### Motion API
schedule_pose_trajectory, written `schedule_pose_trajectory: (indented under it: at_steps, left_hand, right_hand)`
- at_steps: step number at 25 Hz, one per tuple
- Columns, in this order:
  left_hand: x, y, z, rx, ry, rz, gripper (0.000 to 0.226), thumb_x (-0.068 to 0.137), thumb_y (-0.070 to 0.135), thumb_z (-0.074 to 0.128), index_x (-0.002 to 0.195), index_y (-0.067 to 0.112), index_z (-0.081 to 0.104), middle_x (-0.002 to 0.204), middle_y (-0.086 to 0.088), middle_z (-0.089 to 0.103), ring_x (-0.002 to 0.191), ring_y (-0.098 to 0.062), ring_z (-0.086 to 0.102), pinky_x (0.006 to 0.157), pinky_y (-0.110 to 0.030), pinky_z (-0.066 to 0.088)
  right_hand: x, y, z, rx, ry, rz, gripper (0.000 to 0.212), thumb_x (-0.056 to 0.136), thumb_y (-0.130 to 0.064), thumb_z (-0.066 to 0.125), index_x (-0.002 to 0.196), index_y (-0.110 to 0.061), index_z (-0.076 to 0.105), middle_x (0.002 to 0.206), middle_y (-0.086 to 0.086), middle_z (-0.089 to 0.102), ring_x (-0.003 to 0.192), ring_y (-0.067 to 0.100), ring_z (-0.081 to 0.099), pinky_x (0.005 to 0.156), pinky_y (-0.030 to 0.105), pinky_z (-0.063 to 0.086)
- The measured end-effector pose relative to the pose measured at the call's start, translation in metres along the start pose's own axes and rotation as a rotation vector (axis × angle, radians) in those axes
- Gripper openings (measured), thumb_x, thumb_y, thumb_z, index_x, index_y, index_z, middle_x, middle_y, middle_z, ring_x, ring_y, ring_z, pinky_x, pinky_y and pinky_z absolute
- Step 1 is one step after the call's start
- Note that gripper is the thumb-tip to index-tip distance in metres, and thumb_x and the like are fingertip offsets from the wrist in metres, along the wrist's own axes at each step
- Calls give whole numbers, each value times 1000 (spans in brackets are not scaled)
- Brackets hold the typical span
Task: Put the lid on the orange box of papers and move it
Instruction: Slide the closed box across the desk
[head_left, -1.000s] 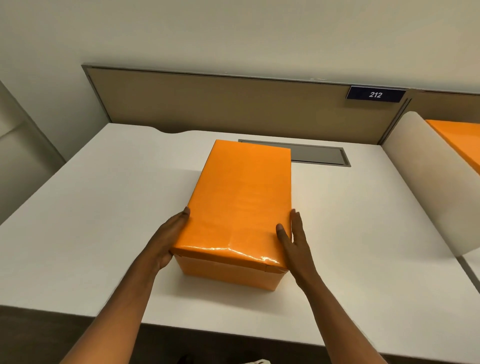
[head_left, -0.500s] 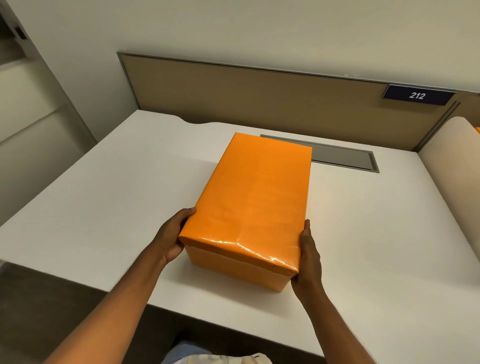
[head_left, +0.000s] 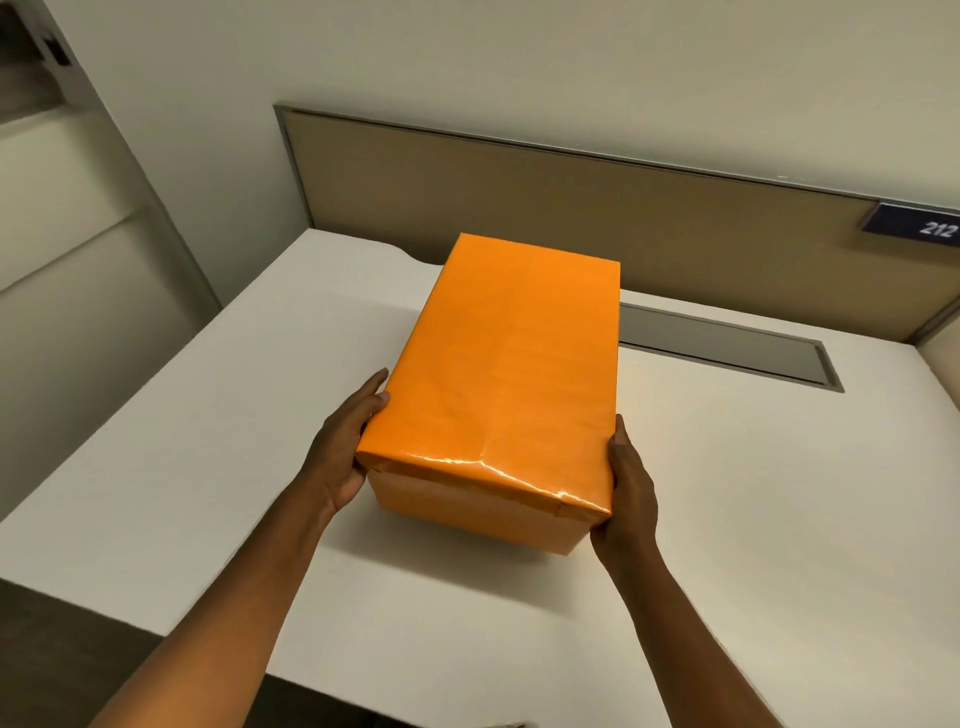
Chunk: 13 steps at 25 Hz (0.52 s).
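Two hands bracket the orange box (head_left: 498, 384), one on each long side at its near end. Lid (head_left: 511, 358) already seated; a seam shows along the near face.

Left hand (head_left: 340, 457) flat against the left wall, fingers (head_left: 371, 397) together, pointing toward 12 o'clock. Right hand (head_left: 626, 493) clamped at the near right corner, thumb on the lid edge, other fingers hidden behind the box.

Box's long axis runs roughly 6 to 12 o'clock, tipped slightly toward 1. It sits mid-surface (head_left: 182, 441); I cannot tell whether the base is touching or just lifted.

Around: grey cable tray (head_left: 727, 345) at 2 o'clock, its left end behind the far right corner. Tan partition (head_left: 519, 208) across 12, number plate (head_left: 919, 226) far right. Left and near sides look open for carrying off.
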<state>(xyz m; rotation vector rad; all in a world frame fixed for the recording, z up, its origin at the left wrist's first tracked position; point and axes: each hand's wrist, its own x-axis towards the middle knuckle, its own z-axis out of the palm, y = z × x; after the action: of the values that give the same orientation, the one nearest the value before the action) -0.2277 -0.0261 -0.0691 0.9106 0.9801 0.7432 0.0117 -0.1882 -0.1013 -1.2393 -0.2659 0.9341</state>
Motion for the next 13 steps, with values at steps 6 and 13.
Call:
schedule_pose_trajectory:
  at_steps: [6,13]
  left_hand:
    - [73,56,-74,-34,20,20,44,93,28,49,137,26,49,130,-1,58,112,-25,58,78,-35,50]
    - [153,115,-165,-52,99,37,36,93,28,50,128,28,56,115,2,65,101,-20,61,72,-32,49]
  right_hand:
    - [56,19,108,-10,6,-3,101,52,-73,73,140,-31,46,143,1,54,123,29,58,102,58,45]
    - [113,43,239,-39,-72,-59,100,57,-70,68,143,-25,44,144,1,52,124,25,56,102,49,47]
